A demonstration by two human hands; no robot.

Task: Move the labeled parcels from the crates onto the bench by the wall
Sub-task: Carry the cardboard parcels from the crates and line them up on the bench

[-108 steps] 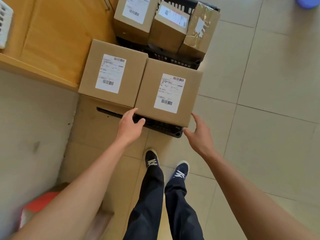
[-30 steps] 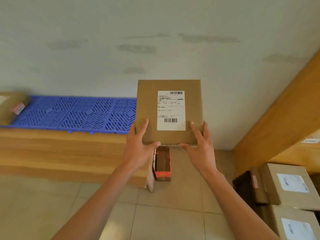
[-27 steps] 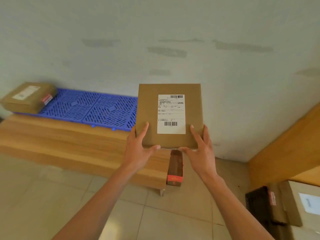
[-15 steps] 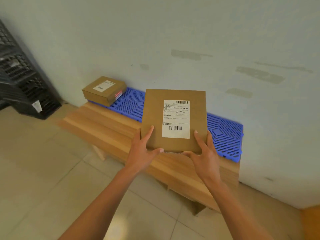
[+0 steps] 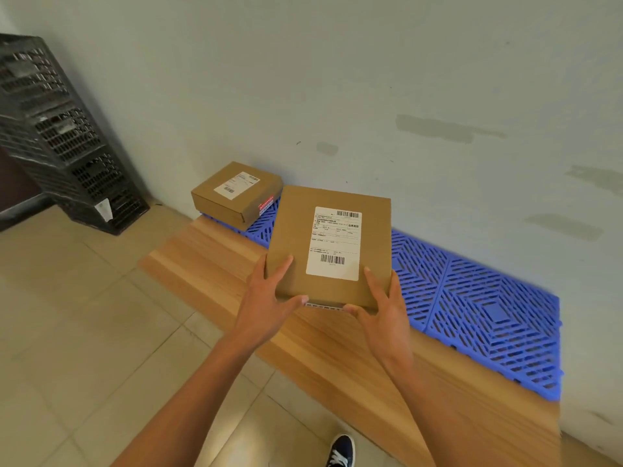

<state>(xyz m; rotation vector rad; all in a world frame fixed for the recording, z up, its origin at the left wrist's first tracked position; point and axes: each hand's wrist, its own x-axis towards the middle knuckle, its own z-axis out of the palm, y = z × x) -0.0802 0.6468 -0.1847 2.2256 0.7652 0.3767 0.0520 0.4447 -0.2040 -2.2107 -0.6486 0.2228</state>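
The left hand (image 5: 266, 306) and right hand (image 5: 386, 313) each grip a near corner of the box (image 5: 328, 247), held label up in the air over the wooden surface (image 5: 215, 264); best to lower it level onto the blue mat (image 5: 488, 308), just right of the other box (image 5: 236, 193) without touching it; let go only once it rests flat against the mat.

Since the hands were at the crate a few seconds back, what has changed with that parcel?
Both hands took the carried parcel off the crate and brought it across to the bench; left hand and right hand now hold it above the wood, not yet down. The grip at its near corners and the other parcel on the blue mat are unchanged.
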